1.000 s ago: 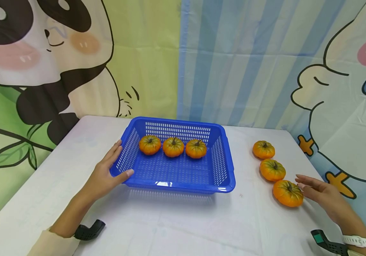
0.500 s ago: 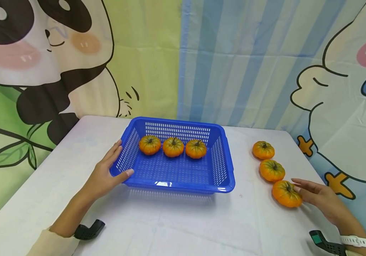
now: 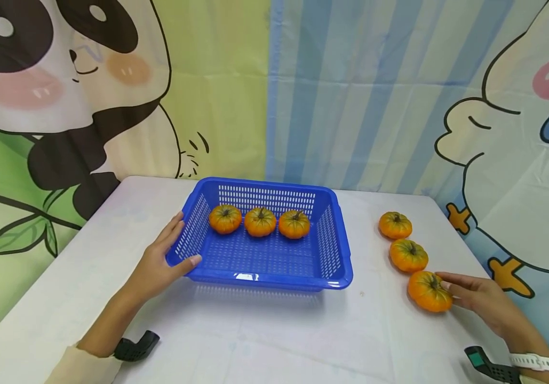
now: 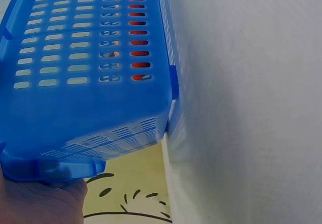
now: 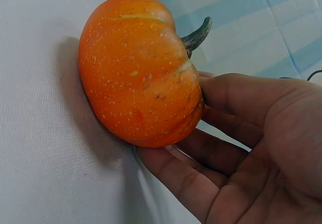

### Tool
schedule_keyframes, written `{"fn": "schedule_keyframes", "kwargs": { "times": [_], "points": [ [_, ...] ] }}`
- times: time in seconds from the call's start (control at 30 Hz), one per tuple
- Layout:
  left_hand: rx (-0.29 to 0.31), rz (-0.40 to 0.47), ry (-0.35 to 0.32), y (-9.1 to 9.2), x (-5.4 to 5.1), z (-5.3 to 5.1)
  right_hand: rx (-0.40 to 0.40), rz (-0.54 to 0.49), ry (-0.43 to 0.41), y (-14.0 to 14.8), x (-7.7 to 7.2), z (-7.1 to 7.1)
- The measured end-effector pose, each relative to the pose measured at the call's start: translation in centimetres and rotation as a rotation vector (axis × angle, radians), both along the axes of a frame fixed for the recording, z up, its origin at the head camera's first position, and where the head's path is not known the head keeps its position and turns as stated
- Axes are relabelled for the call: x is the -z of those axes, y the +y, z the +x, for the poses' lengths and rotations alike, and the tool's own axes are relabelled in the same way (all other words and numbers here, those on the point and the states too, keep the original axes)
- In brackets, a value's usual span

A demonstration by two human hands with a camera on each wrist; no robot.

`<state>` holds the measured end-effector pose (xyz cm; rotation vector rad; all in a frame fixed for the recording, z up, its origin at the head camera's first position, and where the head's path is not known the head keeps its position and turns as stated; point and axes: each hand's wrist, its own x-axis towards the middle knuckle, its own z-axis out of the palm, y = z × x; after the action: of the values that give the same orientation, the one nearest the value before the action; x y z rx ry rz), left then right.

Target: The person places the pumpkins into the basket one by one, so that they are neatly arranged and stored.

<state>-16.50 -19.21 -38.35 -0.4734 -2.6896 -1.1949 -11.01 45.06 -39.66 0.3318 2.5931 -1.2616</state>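
A blue plastic basket [image 3: 269, 274] sits on the table with a row of three small orange pumpkins inside, among them the middle pumpkin [image 3: 260, 222]. My left hand [image 3: 159, 264] holds its left end, thumb over the rim and fingers along the outer side; the left wrist view shows part of that hand [image 4: 45, 201] against the rim. On the right, my right hand [image 3: 487, 304] grips the nearest loose pumpkin [image 3: 429, 292]. In the right wrist view the thumb is on the stem side of this pumpkin [image 5: 138, 73] and the fingers reach under it.
Behind the gripped pumpkin, a second loose pumpkin [image 3: 408, 255] and a third one [image 3: 395, 225] stand in a line toward the back right. A white cloth covers the table [image 3: 274, 341]. Cartoon-printed curtains [image 3: 341, 96] hang behind and beside it.
My right hand has moved slightly left onto the nearest loose pumpkin, and its fingers have come round it. The left hand and the basket have stayed in place.
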Motion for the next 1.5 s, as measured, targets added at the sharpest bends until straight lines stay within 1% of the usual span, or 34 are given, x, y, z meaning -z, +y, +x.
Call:
{"fn": "schedule_keyframes", "kwargs": {
  "times": [0.1,0.2,0.37,0.5,0.63,0.8,0.9,1.2,1.33,1.5],
  "points": [
    [-0.005,-0.004,-0.002,0.1,0.0,0.1,-0.002,-0.002,0.0,-0.1,0.1,0.0],
    [-0.007,-0.009,-0.002,0.1,0.0,0.2,-0.014,0.013,0.02,-0.5,-0.1,-0.1],
    [-0.009,-0.009,0.004,0.0,-0.1,0.2,-0.053,0.012,0.035,-2.2,-0.4,-0.8],
    [0.0,-0.007,0.009,0.0,0.1,0.0,-0.072,-0.004,0.052,-3.4,-0.8,-1.4],
    [0.001,-0.013,0.006,0.0,0.3,-0.2,-0.099,-0.012,0.069,-4.4,-1.3,-1.6],
    [0.0,-0.008,0.006,0.0,0.2,-0.1,-0.128,-0.005,0.099,-5.6,-2.0,-1.8],
    [0.001,-0.009,0.007,0.0,0.1,0.0,-0.13,0.002,0.123,-6.2,-2.4,-2.0],
    [-0.005,-0.012,0.006,0.0,0.3,-0.1,-0.141,-0.001,0.187,-7.9,-3.4,-2.9],
    [-0.005,-0.011,0.01,0.0,0.4,-0.2,-0.141,0.012,0.213,-8.5,-3.6,-3.3],
    [-0.007,-0.01,0.01,-0.1,0.4,-0.2,-0.122,0.014,0.258,-9.1,-3.6,-3.9]
  ]
}}
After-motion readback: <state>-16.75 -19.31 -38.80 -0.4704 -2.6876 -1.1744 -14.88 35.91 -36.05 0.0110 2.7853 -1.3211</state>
